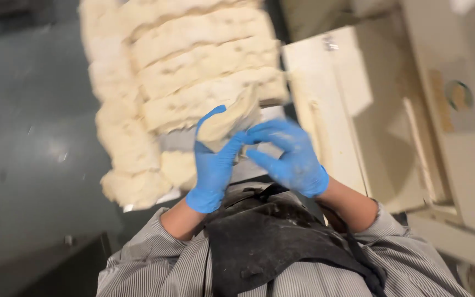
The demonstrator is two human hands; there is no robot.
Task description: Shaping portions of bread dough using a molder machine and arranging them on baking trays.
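A small lump of dough (227,122) sat pinched between both hands, held up over the near edge of the worktop (28,137) so it could be pulled and shaped. The left hand (214,165) cupped it from below while the right hand (291,155) curled its fingers around the side. Behind it, rows of cut dough pieces (193,77) lay side by side, touching, next to a pale machine (391,110).

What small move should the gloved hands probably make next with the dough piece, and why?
Probably lift the dough piece clear of the stacked dough strips: the left hand and right hand both pinch it, and its top edge seems to touch the stack.
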